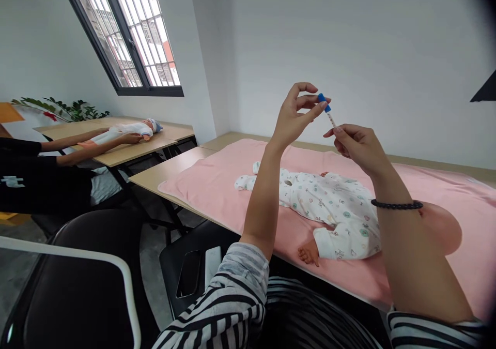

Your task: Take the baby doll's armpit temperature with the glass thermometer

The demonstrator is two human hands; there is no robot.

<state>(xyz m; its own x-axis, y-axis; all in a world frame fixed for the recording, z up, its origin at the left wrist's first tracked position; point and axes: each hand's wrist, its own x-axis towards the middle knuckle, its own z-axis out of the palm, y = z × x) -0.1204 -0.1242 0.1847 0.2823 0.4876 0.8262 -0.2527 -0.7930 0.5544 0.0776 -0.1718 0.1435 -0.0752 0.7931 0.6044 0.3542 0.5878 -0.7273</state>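
My left hand (296, 114) pinches the blue top of a small dropper-like tube (330, 117) between thumb and fingertips. The tube is thin and pale, with small dark marks, and tilts down to the right. At its lower end, the thumb and fingers of my right hand (358, 145) close on it. Both hands are raised above a baby doll (337, 199) in a white patterned outfit, apart from it. The doll lies on its back on a pink blanket (217, 183); my right forearm hides part of its upper body and head.
The blanket covers most of a wooden table (174, 170) against the wall. A black chair (89, 282) stands at the left; a phone (189, 274) lies on another seat. Farther left, another person's arms (93, 152) reach to a second doll (134, 130) on a table.
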